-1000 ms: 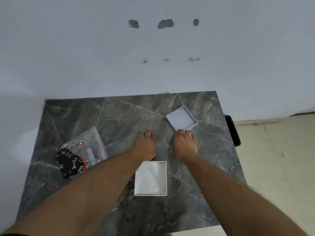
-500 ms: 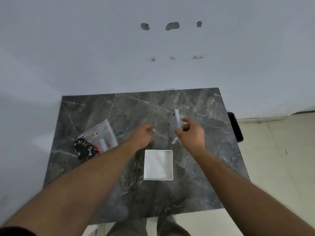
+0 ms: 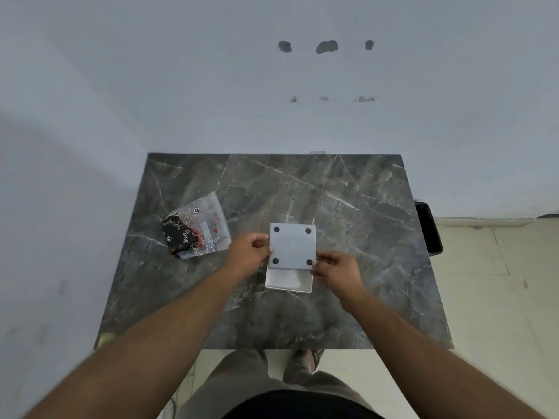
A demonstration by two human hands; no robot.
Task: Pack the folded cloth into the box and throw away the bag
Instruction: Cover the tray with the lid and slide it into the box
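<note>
A grey square box part with black dots at its corners (image 3: 292, 247) hangs just above the white open box tray (image 3: 289, 281) on the dark marble table (image 3: 357, 207). My left hand (image 3: 249, 254) pinches its left edge. My right hand (image 3: 334, 267) grips its lower right corner. The held part covers the far half of the tray. To the left lies a clear plastic bag (image 3: 208, 229) with a black and red folded cloth (image 3: 180, 237) inside it.
A black bin (image 3: 429, 228) stands on the floor at the table's right side. A white wall rises behind and to the left. My legs and one foot (image 3: 308, 358) are at the table's near edge.
My right hand lifted the grey part from the far right of the table, turned it over and brought it above the tray. My left hand came to hold it too. The camera pulled back.
</note>
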